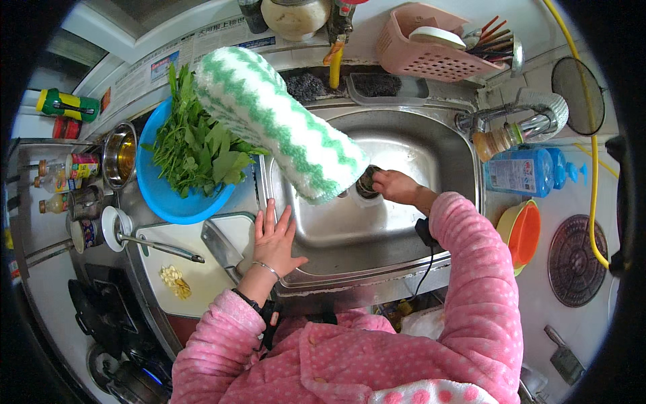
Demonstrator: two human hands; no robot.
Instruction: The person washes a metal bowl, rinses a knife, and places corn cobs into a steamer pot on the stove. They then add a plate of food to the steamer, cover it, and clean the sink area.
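My right hand [396, 187] pinches a dark round drain strainer [367, 181] at the drain opening of the stainless steel sink [424, 141]. My left hand [275, 240] rests with spread fingers on the sink's left rim, holding nothing. Beside it a cleaver [219, 247] lies on a white cutting board [212, 283] with chopped garlic [172, 275] and a small yellowish pile, perhaps ginger [181, 290]. A green and white striped towel [287, 131] hangs across the view and hides the sink's left part.
Leafy greens [197, 151] fill a blue basin [151, 194] to the left. A ladle [166, 250] rests in a white bowl [112, 227], its handle over the board. Behind the sink stands a pink basket [434, 63] of utensils. Blue soap bottles [520, 171] stand right.
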